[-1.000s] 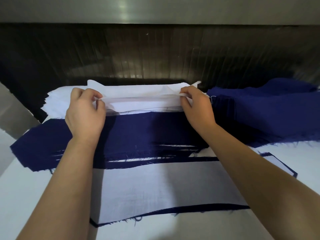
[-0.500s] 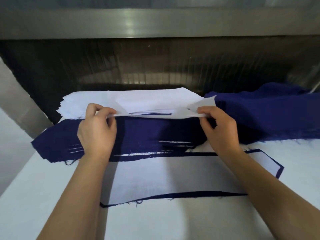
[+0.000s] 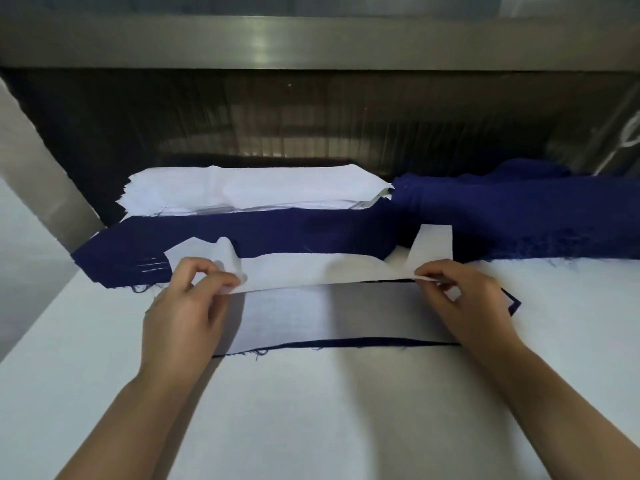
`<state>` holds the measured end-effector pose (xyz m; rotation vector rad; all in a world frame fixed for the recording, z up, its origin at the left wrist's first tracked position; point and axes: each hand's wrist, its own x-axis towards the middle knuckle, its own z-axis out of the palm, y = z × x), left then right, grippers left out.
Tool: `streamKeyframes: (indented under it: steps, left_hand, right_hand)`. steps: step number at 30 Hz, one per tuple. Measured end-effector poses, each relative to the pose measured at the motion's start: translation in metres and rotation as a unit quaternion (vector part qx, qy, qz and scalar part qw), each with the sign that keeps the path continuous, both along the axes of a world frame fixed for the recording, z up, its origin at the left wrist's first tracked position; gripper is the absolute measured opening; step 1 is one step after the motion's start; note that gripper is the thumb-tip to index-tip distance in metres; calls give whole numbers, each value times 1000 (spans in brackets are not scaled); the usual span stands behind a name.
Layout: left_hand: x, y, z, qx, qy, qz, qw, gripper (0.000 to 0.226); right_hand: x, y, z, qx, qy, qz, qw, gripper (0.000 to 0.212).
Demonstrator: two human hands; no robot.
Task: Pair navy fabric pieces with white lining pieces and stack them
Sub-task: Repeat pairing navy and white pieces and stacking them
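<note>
White lining piece [image 3: 311, 271] came down from the upper-centre white pile [image 3: 256, 188] to mid-frame, left hand [image 3: 187, 306] and right hand [image 3: 460, 299] each pinching an end, above the paired stack [image 3: 294, 320]; laying down looked next

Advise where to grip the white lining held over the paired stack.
Both short ends, pinched from the near side, as the left hand and right hand do: the lining is a long, limp strip, so end grips should keep it taut and flat.

White table [image 3: 329, 420] with navy pieces [image 3: 277, 233]
</note>
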<state>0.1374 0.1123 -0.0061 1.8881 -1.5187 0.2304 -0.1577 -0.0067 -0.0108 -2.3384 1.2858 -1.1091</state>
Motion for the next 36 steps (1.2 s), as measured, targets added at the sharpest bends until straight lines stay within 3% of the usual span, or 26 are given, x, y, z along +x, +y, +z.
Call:
streamKeyframes:
  steps: [7,13,17,21,27,31,36]
  left_hand:
    - [1,-2,-7,-36,74,15,996,36]
    - [15,-6,-15,-41,194,75,977,25]
    - [17,-7,-14,-63,242,53,967,29]
    - [13,-5,-9,-78,267,9,960,38]
    - [14,-1,-4,-65,289,-13,955,37]
    - [19,2,-3,-68,316,-49,945,21]
    - [25,1,-5,-47,337,-76,937,28]
  right_hand:
    - [-4,3,2,58,-86,4,995,18]
    - [-16,1,8,90,-51,48,993,28]
    - [-18,4,12,183,-114,79,973,14]
    - [-16,5,16,125,-136,60,981,29]
    - [-24,-11,6,156,-106,-78,979,9]
    - [-29,-13,6,125,-48,-82,988,21]
    - [-35,-12,12,110,-54,-107,987,37]
